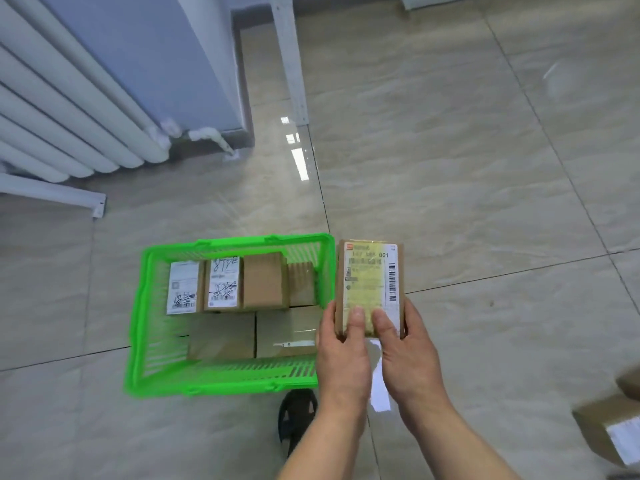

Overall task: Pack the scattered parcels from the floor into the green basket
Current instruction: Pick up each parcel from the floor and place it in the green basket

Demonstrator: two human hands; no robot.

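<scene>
Glossy beige floor tiles [450, 168] fill most of the view, with a white radiator [62, 109] set against a pale blue wall at the far left. A cardboard parcel [370, 271] with a yellowish shipping label and a barcode is held above the floor by both hands at its near end. The left hand [341, 355] is clamped on the parcel's left near corner, its thumb laid on the label and its fingers [329, 317] wrapped round the edge. The right hand [408, 351] is clamped on the right near corner, thumb on the label just beside the left thumb, the remaining fingers hidden behind the box.

Just left of the left fingers, the green basket [145, 306] is seen on the floor, its right rim close beside the held parcel. Inside it, a far row of boxes [265, 282] is stood on edge, two of them showing white labels, and flatter boxes are laid nearer. Below the left wrist a dark sandal [296, 420] is visible. Well right of the right fingers, at the lower edge, another parcel [613, 431] is lying on the tiles, blurred.
</scene>
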